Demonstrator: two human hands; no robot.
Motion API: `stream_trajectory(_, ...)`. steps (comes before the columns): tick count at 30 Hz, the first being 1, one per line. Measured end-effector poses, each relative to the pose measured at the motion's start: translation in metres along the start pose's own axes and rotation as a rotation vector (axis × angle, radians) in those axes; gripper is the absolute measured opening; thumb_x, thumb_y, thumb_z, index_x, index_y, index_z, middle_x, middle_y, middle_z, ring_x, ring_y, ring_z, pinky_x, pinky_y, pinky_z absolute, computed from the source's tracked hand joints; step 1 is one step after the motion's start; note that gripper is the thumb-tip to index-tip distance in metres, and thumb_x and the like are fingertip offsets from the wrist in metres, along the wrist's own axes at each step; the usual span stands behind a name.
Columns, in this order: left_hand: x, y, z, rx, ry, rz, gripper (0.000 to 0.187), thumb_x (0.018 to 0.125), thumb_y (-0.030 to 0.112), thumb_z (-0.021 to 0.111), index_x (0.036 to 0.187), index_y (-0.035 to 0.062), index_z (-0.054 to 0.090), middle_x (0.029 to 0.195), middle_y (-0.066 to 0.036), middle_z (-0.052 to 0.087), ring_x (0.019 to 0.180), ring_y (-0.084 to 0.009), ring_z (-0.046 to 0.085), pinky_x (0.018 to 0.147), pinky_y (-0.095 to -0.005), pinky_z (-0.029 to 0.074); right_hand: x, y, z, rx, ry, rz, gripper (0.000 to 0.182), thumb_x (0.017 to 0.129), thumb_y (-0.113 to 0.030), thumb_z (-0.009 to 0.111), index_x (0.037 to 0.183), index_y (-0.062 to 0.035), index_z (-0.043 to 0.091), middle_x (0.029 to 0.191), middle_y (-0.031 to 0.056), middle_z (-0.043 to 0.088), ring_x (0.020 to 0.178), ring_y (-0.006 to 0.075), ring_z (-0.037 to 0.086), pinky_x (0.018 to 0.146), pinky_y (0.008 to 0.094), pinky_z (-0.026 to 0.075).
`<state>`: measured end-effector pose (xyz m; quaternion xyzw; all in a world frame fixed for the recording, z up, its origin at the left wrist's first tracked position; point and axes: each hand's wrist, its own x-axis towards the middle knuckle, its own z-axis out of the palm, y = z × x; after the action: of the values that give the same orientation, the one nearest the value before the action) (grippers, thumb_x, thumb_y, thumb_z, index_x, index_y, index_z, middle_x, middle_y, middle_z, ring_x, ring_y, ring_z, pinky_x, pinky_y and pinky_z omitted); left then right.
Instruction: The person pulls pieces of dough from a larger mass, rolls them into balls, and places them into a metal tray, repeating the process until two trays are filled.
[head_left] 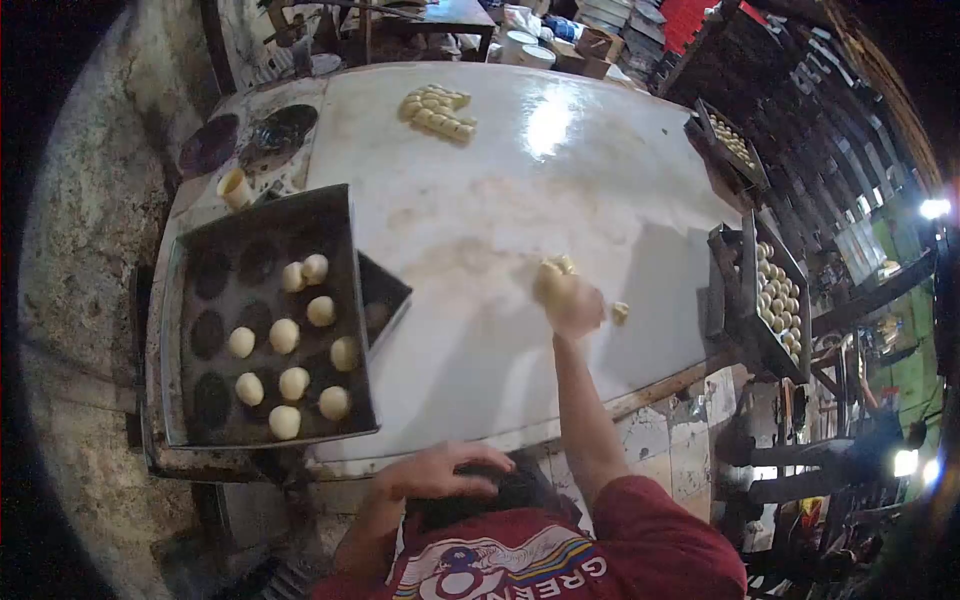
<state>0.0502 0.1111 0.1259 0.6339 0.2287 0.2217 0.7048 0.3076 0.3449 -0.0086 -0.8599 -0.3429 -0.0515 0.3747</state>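
Observation:
My right hand [577,308] reaches out over the middle of the worktop, smeared by motion. It touches or covers a clump of pale dough pieces [556,270]; its fingers do not show clearly. A small loose dough piece [621,313] lies just right of that hand. Close to my body, above the worktop's front edge, my left hand [445,472] is held with its fingers apart and nothing in it. To the left sits a dark square baking tray [215,425] with several round dough balls [284,336] spread over it.
Further back on the pale worktop [480,360] lies a cluster of dough pieces [437,110]. A cream cup [235,188] stands behind the tray. At the right edge are a tilted tray of dough balls [778,300] and another filled tray [732,140]. White buckets [537,57] stand beyond.

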Motion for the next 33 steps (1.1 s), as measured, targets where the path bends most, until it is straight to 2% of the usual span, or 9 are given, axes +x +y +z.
stream_trajectory(6, 0.188, -0.054, -0.054, 0.205, 0.758, -0.135, 0.035, 0.091, 0.027, 0.055, 0.112, -0.0018, 0.059, 0.104, -0.010, 0.065, 0.094, -0.0177, 0.060, 0.085, -0.0294, 0.045, 0.024, -0.001, 0.029, 0.028, -0.317, -0.258, 0.035, 0.081, -0.031, 0.063, 0.096, -0.0005, 0.056, 0.092, 0.0166, 0.061, 0.086, 0.0326, 0.058, 0.077, 0.0442, 0.045)
stream_trajectory(8, 0.260, -0.065, -0.082, 0.380, 0.845, 0.112, 0.041, 0.093, 0.034, 0.048, 0.124, 0.0066, 0.054, 0.124, -0.013, 0.056, 0.119, -0.0285, 0.049, 0.101, -0.0399, 0.034, 0.030, 0.007, 0.022, 0.368, -0.461, -0.182, 0.031, 0.081, -0.025, 0.063, 0.096, 0.0003, 0.053, 0.091, 0.0175, 0.060, 0.085, 0.0329, 0.058, 0.075, 0.0427, 0.046)
stream_trajectory(13, 0.338, -0.126, -0.094, 1.071, 0.722, -0.404, 0.050, 0.093, 0.051, 0.033, 0.137, 0.0289, 0.041, 0.151, 0.001, 0.021, 0.140, -0.0349, 0.003, 0.104, -0.0628, -0.009, 0.040, 0.071, -0.035, 0.623, -0.726, -0.140, 0.023, 0.084, -0.012, 0.060, 0.098, 0.0015, 0.047, 0.086, 0.0185, 0.059, 0.080, 0.0286, 0.059, 0.071, 0.0380, 0.047)
stream_trajectory(18, 0.345, -0.112, -0.098, 1.156, 0.640, -0.595, 0.056, 0.092, 0.056, 0.031, 0.141, 0.0290, 0.033, 0.152, 0.000, 0.019, 0.140, -0.0340, 0.006, 0.106, -0.0621, -0.002, 0.028, 0.143, -0.091, 0.613, -0.824, -0.066, 0.030, 0.082, -0.011, 0.062, 0.102, -0.0003, 0.044, 0.089, 0.0191, 0.055, 0.084, 0.0301, 0.057, 0.075, 0.0367, 0.046)
stream_trajectory(20, 0.345, -0.113, -0.085, 1.093, 0.994, -0.375, 0.058, 0.088, 0.056, 0.041, 0.138, 0.0254, 0.039, 0.150, -0.012, 0.020, 0.139, -0.0363, 0.011, 0.104, -0.0663, 0.006, 0.029, 0.142, -0.124, 0.872, -1.045, 0.472, 0.046, 0.082, -0.007, 0.060, 0.122, -0.0021, 0.036, 0.101, 0.0153, 0.055, 0.087, 0.0225, 0.057, 0.077, 0.0355, 0.050)
stream_trajectory(23, 0.315, -0.117, -0.063, 0.804, 0.956, -0.119, 0.076, 0.087, 0.054, 0.049, 0.142, 0.0062, 0.026, 0.150, -0.021, 0.010, 0.138, -0.0357, 0.013, 0.111, -0.0530, 0.010, 0.038, 0.117, -0.142, 1.069, -1.118, 0.388, 0.064, 0.082, -0.003, 0.058, 0.135, -0.0053, 0.023, 0.105, 0.0164, 0.054, 0.092, 0.0219, 0.057, 0.083, 0.0354, 0.050)
stream_trajectory(24, 0.302, -0.082, -0.016, 0.069, 0.937, 0.097, 0.075, 0.089, 0.047, 0.051, 0.142, 0.0030, 0.022, 0.148, -0.018, 0.021, 0.139, -0.0284, 0.013, 0.113, -0.0441, 0.007, 0.036, 0.106, -0.145, 1.142, -1.131, 0.332, 0.069, 0.081, -0.001, 0.057, 0.139, -0.0069, 0.019, 0.108, 0.0167, 0.054, 0.094, 0.0218, 0.057, 0.083, 0.0340, 0.049)
stream_trajectory(28, 0.237, -0.073, 0.016, -0.424, 0.649, -0.293, 0.034, 0.085, 0.015, 0.064, 0.117, 0.0040, 0.059, 0.099, -0.004, 0.064, 0.081, -0.0135, 0.059, 0.071, -0.0240, 0.050, 0.039, 0.079, -0.129, 1.048, -1.290, 0.154, 0.032, 0.085, -0.003, 0.059, 0.116, -0.0005, 0.054, 0.102, 0.0118, 0.059, 0.095, 0.0179, 0.057, 0.082, 0.0299, 0.049)
stream_trajectory(33, 0.147, -0.084, 0.000, 0.254, 0.823, -0.182, 0.025, 0.084, 0.019, 0.065, 0.101, 0.0007, 0.065, 0.084, -0.009, 0.068, 0.074, -0.0106, 0.059, 0.069, -0.0275, 0.048, 0.007, 0.082, -0.113, 1.094, -1.157, 0.255, 0.035, 0.088, -0.006, 0.057, 0.120, 0.0045, 0.048, 0.109, 0.0139, 0.056, 0.097, 0.0206, 0.057, 0.083, 0.0321, 0.049)
